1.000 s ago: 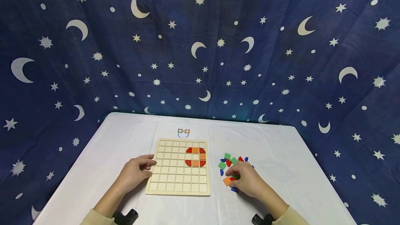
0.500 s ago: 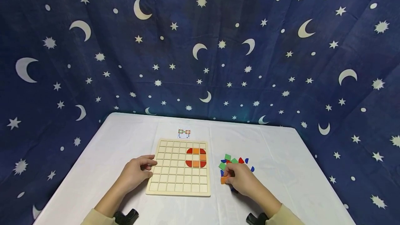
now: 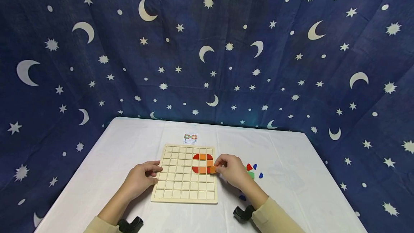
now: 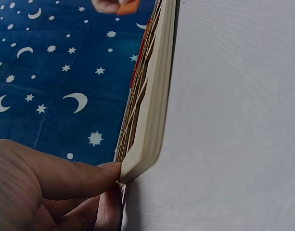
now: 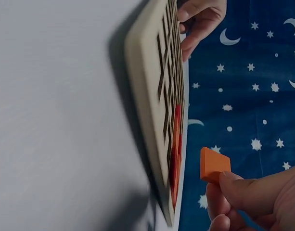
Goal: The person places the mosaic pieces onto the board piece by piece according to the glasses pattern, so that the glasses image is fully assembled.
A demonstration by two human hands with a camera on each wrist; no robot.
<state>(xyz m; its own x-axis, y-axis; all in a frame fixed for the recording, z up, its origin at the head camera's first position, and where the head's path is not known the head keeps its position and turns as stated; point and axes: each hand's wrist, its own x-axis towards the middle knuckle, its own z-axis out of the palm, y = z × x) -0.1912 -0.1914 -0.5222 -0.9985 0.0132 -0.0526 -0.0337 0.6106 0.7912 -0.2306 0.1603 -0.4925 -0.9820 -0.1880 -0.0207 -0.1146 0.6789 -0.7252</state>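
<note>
A pale wooden grid board (image 3: 181, 185) lies on the table with red and orange pieces (image 3: 202, 156) set in its upper right cells, in a ring-like shape. My left hand (image 3: 139, 179) holds the board's left edge, thumb tip against the rim in the left wrist view. Between thumb and fingers, my right hand (image 3: 233, 170) pinches an orange square tile (image 5: 214, 164). That tile is over the board's right edge, beside the red and orange pieces, and appears raised above the surface in the right wrist view.
Right of the board lie loose pieces, partly hidden by my right hand and arm: a red one (image 3: 249, 167), a green one (image 3: 251, 175) and several blue ones (image 3: 260, 175). A small printed pattern card (image 3: 190, 138) lies behind the board on the white tablecloth (image 3: 278, 154).
My right hand has picked the orange square tile from the loose pieces and carried it left and slightly away from me, to the board's right edge. My left hand stays at the board.
</note>
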